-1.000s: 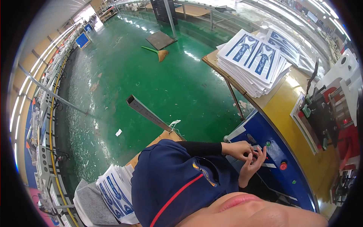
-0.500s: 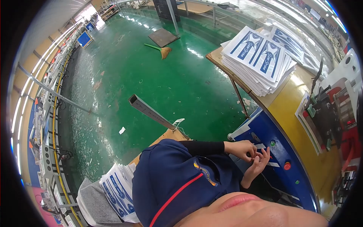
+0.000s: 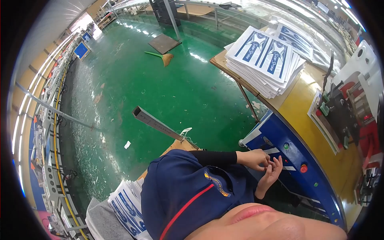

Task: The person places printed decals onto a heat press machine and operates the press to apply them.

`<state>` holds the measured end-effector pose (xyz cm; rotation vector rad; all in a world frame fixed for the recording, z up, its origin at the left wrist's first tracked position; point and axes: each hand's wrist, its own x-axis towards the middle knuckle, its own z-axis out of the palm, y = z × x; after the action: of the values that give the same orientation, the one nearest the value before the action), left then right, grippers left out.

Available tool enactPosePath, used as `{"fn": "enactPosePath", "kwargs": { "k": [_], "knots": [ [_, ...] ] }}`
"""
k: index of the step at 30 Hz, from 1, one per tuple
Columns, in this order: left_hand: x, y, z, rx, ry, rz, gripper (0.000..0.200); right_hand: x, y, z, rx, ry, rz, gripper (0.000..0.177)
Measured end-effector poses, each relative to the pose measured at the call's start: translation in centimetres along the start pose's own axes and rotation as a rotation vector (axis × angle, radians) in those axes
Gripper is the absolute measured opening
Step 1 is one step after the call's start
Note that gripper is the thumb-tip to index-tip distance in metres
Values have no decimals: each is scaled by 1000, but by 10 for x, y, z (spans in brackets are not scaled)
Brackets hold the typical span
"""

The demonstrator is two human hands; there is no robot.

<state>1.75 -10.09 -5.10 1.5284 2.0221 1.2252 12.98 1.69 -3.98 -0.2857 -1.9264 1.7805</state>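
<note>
My left hand (image 3: 253, 159), at the end of a black sleeve, has its fingers curled in and pressed together. Its fingertips meet those of my right hand (image 3: 270, 176), just in front of my chest. Whatever lies between them, if anything, is too small to make out. The right hand's palm is turned up, its fingers apart and partly stretched. Both hands are beside the blue machine panel (image 3: 256, 138), which carries green buttons (image 3: 286, 147) and a red knob (image 3: 303, 168). Neither visibly touches it.
A stack of printed white sheets (image 3: 264, 52) sits on the table (image 3: 219, 60). More printed sheets (image 3: 126, 208) are at my left side. A metal post (image 3: 156, 122) rises ahead. The machine (image 3: 340, 108) stands at right; a broom (image 3: 167, 59) lies on the green floor.
The view has turned slightly, so the surroundings shift a little left. My hands stay together, with small movements of the fingers.
</note>
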Motion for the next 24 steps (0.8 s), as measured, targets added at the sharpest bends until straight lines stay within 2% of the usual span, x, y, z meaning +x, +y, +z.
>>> {"fn": "enactPosePath", "kwargs": {
  "k": [4,5,9,12,16,17,24],
  "knots": [
    [-1,4,6,134,26,101,25,-7,-14,-5,-224,-79,29,37],
    [-1,1,12,198,51,118,20,-7,-16,-7,-285,-109,41,38],
    [0,-3,21,245,-73,143,14,-7,-12,-11,-523,-174,-171,47],
    [2,-8,24,310,-142,198,15,-10,-19,-10,-493,-181,-61,54],
    [8,-5,17,319,-265,150,20,-11,-16,-15,-537,-161,-111,55],
    [12,3,13,331,-325,83,24,-11,-13,-15,-537,-147,-119,56],
    [30,4,9,329,-416,28,28,-4,-7,-23,-524,-140,-68,59]
  ]
}}
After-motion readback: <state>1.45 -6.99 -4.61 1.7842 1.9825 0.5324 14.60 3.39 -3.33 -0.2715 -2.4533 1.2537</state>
